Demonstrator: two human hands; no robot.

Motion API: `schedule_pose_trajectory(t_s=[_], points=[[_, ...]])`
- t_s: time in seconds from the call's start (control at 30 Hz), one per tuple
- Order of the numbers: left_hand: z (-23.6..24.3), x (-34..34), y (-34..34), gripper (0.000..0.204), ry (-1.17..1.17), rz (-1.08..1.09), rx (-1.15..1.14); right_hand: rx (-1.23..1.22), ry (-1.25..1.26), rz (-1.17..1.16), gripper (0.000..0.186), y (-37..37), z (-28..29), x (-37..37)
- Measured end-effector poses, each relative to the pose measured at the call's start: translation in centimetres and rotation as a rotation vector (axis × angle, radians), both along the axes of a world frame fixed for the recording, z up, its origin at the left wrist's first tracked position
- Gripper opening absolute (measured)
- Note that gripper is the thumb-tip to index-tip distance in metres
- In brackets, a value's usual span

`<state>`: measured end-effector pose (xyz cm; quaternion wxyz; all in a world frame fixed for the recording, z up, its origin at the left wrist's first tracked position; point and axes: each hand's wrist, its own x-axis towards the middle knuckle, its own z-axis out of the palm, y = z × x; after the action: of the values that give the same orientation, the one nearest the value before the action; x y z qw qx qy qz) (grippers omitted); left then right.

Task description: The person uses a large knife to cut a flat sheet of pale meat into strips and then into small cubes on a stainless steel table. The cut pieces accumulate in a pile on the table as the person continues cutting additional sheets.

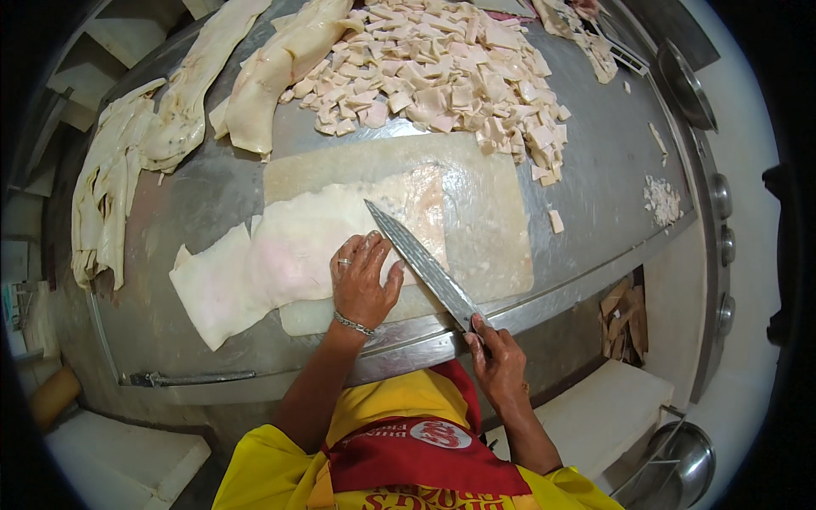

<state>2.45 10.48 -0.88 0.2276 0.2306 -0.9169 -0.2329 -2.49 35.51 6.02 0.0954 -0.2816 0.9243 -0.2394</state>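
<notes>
Pale, whitish sheet of hide or fat lies across the left part of the cutting board, its left end extending past the board's left edge onto the metal table. Judged by the layout, your current step is sectioning this sheet; a heap of cut pieces sits beyond the board's far edge. Your left hand rests on the sheet over the board's near half, fingers extended, gripping nothing. Your right hand, just off the board's near edge, is closed around the handle of the knife; the blade slants across the board above the sheet. Blade contact cannot be confirmed. Your next move likely calls for steady left-hand pressure, fingertips and thumb clear of the edge, and a controlled stroke. The sheet is under your left hand, and forward-left of your right.
</notes>
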Motion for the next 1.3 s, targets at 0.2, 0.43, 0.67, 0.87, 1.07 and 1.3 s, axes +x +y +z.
schedule_pose_trajectory(t_s=[0.2, 0.43, 0.67, 0.87, 1.07, 1.3], points=[[0.1, 0.0, -0.1, 0.037, -0.002, -0.013, 0.000, 0.031, 0.050, -0.027, 0.038, -0.2, -1.5, 0.7], [0.2, -0.1, -0.2, 0.037, -0.002, -0.014, 0.013, 0.042, 0.052, -0.038, 0.039, -0.7, -1.2, 0.4], [0.2, 0.0, -0.2, 0.036, 0.002, -0.014, 0.012, -0.059, 0.159, -0.012, 0.037, -2.7, -2.8, -0.4], [0.2, -0.1, -0.1, 0.036, -0.013, -0.011, 0.000, 0.016, 0.122, -0.034, 0.035, -2.2, -2.5, -0.4], [0.5, 0.0, -0.1, 0.036, -0.007, -0.026, 0.018, -0.249, 0.205, -0.202, 0.032, -0.6, -3.2, -6.1], [0.2, 0.5, -1.2, 0.045, 0.039, -0.004, 0.103, -0.142, -0.143, -0.114, 0.025, 1.7, 3.5, -5.2]])
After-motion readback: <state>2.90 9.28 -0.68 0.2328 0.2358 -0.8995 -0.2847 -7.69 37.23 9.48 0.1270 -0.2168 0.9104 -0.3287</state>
